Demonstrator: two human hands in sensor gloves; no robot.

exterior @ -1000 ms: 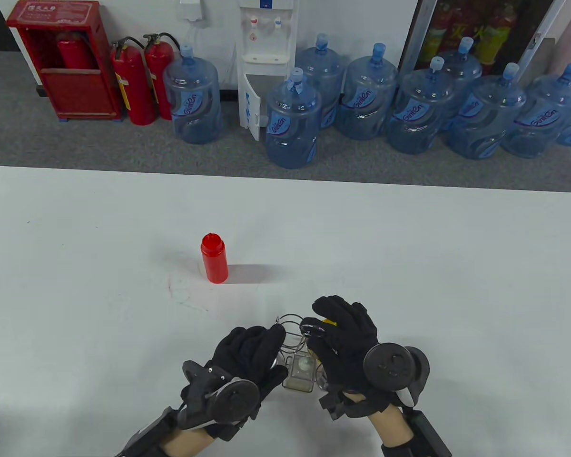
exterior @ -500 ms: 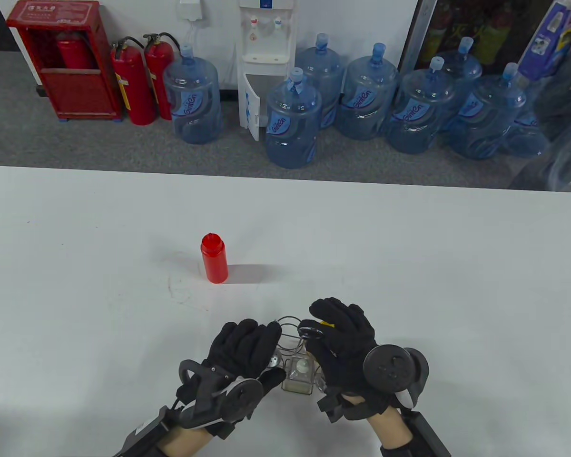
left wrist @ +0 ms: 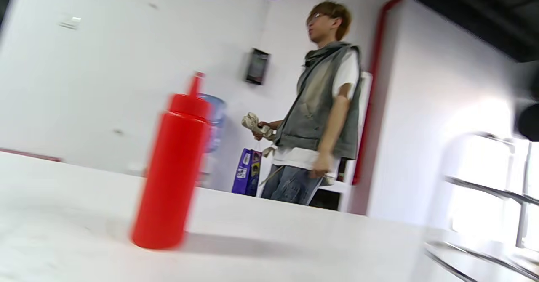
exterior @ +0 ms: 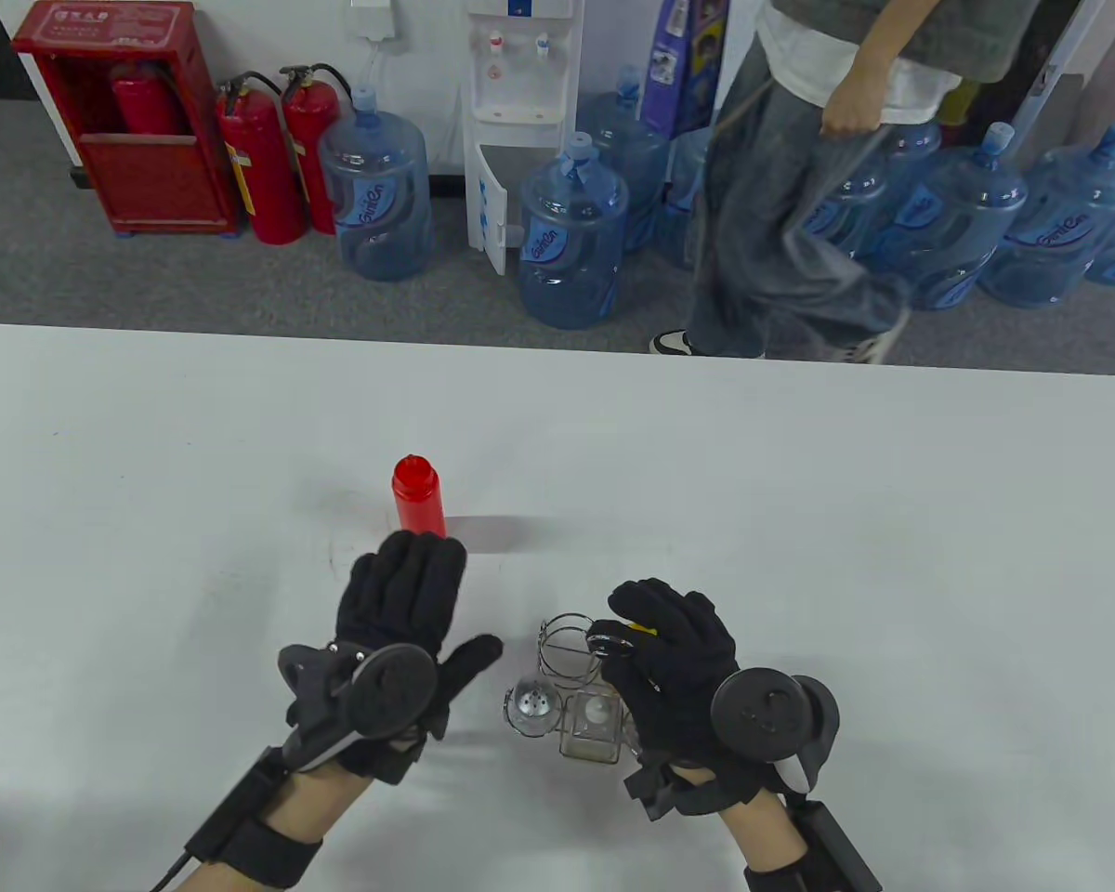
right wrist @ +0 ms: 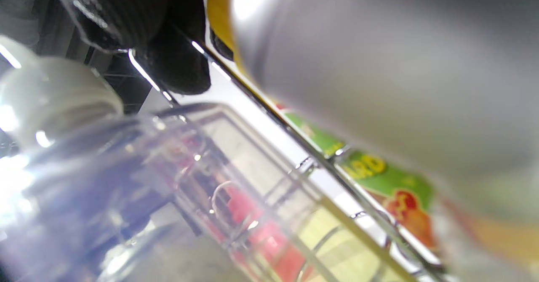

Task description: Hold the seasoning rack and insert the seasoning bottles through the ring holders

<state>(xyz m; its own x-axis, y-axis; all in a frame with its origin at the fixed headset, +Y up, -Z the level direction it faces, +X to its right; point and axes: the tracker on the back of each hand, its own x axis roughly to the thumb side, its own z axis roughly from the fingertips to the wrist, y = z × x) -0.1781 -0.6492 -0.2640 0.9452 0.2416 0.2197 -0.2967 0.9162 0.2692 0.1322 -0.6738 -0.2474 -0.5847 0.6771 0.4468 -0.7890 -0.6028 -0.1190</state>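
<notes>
The wire seasoning rack (exterior: 569, 656) stands near the table's front edge. My right hand (exterior: 655, 650) grips its top ring handle (exterior: 609, 641). A shaker with a perforated steel lid (exterior: 531, 705) and a clear square bottle (exterior: 587, 728) sit in the rack's ring holders; a yellow bottle (exterior: 644, 631) is mostly hidden under my right hand. The red squeeze bottle (exterior: 417, 495) stands upright farther back; it also shows in the left wrist view (left wrist: 172, 168). My left hand (exterior: 404, 595) is open and empty, its fingertips just in front of the red bottle.
A person (exterior: 799, 167) walks past behind the table's far edge (exterior: 557, 348). Water jugs (exterior: 571, 237), a dispenser and fire extinguishers (exterior: 260, 163) stand on the floor beyond. The white table (exterior: 846, 520) stretches wide on both sides.
My left hand has let go of the rack and moved up and left toward the red bottle, uncovering the steel-lidded shaker. My right hand stays on the rack. A person has walked into view.
</notes>
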